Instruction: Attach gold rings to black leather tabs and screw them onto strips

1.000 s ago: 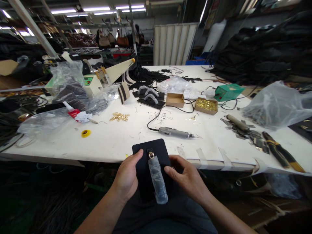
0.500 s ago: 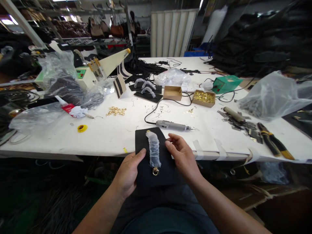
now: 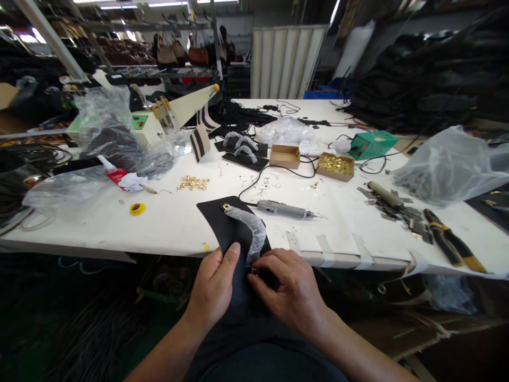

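Note:
A black leather-like panel point(image 3: 210, 213) is tilted over the table's front edge, and my left hand point(image 3: 212, 284) grips its left side with the thumb on top. Along the panel arches a handle point(image 3: 256, 229) wrapped in clear plastic, with a gold fitting point(image 3: 226, 207) at its far end. My right hand point(image 3: 292, 286) pinches the handle's near end, where a bit of gold ring shows between thumb and fingers. Just beyond the panel lies a grey electric screwdriver point(image 3: 284, 208), touched by neither hand.
Gold fittings point(image 3: 193, 183) lie loose on the white table point(image 3: 178, 223), near a yellow tape roll point(image 3: 137, 209). Black panels with wrapped handles point(image 3: 244, 159) rest beside a cardboard box point(image 3: 284, 156) and a box of gold parts point(image 3: 336, 166). Pliers point(image 3: 449, 241) lie at right.
My right hand has moved from the panel's right edge to the handle's near end and closed there. The panel has turned and bent, and the handle now arches more.

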{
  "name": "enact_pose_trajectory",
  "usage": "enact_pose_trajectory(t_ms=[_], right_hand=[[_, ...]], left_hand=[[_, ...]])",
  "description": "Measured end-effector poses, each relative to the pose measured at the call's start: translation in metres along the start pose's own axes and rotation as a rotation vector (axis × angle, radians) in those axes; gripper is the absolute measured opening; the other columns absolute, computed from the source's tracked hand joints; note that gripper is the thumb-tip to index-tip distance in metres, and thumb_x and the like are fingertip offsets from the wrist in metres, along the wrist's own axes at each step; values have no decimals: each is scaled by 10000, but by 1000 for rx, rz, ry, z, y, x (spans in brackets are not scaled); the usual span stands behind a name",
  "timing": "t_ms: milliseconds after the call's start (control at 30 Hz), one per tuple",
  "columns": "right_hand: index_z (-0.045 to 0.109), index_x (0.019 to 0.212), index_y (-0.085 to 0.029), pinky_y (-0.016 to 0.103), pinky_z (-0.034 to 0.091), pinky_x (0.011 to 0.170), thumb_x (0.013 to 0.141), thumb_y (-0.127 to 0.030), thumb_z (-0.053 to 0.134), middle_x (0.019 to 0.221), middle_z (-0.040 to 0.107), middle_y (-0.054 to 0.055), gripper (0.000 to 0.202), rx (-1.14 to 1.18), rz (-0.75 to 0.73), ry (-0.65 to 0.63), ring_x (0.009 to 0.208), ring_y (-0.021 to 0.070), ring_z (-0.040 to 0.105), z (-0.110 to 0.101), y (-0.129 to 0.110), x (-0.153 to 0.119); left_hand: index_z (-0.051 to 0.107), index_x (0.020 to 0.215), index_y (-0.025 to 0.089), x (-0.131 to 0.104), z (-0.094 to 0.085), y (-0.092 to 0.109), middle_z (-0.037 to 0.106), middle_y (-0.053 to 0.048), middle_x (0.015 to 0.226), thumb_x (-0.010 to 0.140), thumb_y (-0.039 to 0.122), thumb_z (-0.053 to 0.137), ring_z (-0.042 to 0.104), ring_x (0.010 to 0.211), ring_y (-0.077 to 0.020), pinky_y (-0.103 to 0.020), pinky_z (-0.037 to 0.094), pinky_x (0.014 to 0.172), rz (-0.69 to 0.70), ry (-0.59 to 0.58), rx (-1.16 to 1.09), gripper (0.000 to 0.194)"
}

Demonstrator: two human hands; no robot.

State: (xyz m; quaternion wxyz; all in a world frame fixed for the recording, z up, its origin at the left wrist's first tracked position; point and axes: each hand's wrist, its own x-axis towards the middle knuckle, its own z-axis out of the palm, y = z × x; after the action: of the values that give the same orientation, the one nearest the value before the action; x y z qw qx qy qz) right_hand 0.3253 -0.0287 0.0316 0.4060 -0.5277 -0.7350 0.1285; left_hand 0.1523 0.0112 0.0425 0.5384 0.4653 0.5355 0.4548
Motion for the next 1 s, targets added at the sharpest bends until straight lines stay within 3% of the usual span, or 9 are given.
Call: enact_pose_trajectory(t_ms=[100, 200, 300, 400, 467, 667, 833, 1000], right_hand=[[716, 925, -224, 338, 502, 725, 880, -191, 743, 849, 741, 44, 62, -27, -4, 8, 785, 204, 690, 0, -2, 1], [723, 990, -210, 343, 502, 740, 929, -169, 709, 885, 770, 47, 75, -60, -138, 51, 783, 187, 708, -1, 2, 2], [722, 1074, -200, 342, 496, 718, 968, -201, 717, 923, 791, 49, 106, -77, -287, 60, 771, 174, 709, -2, 12, 2], [735, 1098, -202, 337, 505, 697, 993, -250, 703, 907, 785, 55, 120, -62, -324, 3, 762, 178, 694, -4, 20, 4], [747, 1089, -207, 331, 517, 698, 1004, -243, 683, 907, 784, 57, 113, -36, -335, -47, 768, 178, 693, -6, 20, 5], [742, 1087, -189, 339, 501, 663, 1031, -177, 603, 891, 774, 65, 150, -26, -458, -147, 747, 180, 662, -10, 19, 9], [714, 1160, -154, 366, 454, 655, 1045, -163, 572, 894, 760, 66, 183, -129, -600, -257, 748, 187, 624, -13, 28, 11], [699, 1246, -224, 367, 514, 738, 978, -327, 732, 1041, 755, 78, 289, -45, -495, -79, 865, 205, 675, -14, 35, 0]], left_hand=[[569, 575, 216, -2, -3, 7, 477, 41, 550, 840, 559, 787, 404, 582, -148, -296, 349, 621, 44, -1, 137, 485], [600, 596, 215, 0, -3, 6, 516, 34, 566, 842, 540, 794, 495, 647, -170, -285, 410, 701, 45, 1, 69, 451], [710, 734, 202, 4, -2, 0, 659, 4, 687, 838, 526, 804, 618, 808, -217, -306, 477, 853, -19, -30, -129, 353], [759, 874, 193, 7, 0, -3, 747, -34, 848, 847, 515, 798, 662, 952, -250, -341, 487, 968, -83, -85, -247, 325], [760, 864, 193, 8, 0, -4, 762, -47, 885, 827, 505, 818, 666, 1004, -262, -344, 486, 997, -108, -85, -270, 320], [706, 708, 193, 8, -2, -10, 728, -28, 792, 815, 532, 819, 644, 816, -215, -303, 509, 847, -117, -87, -243, 372], [740, 758, 188, 9, -2, -10, 717, -6, 696, 801, 503, 837, 655, 708, -201, -318, 524, 783, -193, -124, -284, 332], [796, 905, 178, 13, 0, 1, 781, -38, 757, 804, 468, 835, 743, 810, -263, -382, 559, 870, -249, -119, -353, 309]])
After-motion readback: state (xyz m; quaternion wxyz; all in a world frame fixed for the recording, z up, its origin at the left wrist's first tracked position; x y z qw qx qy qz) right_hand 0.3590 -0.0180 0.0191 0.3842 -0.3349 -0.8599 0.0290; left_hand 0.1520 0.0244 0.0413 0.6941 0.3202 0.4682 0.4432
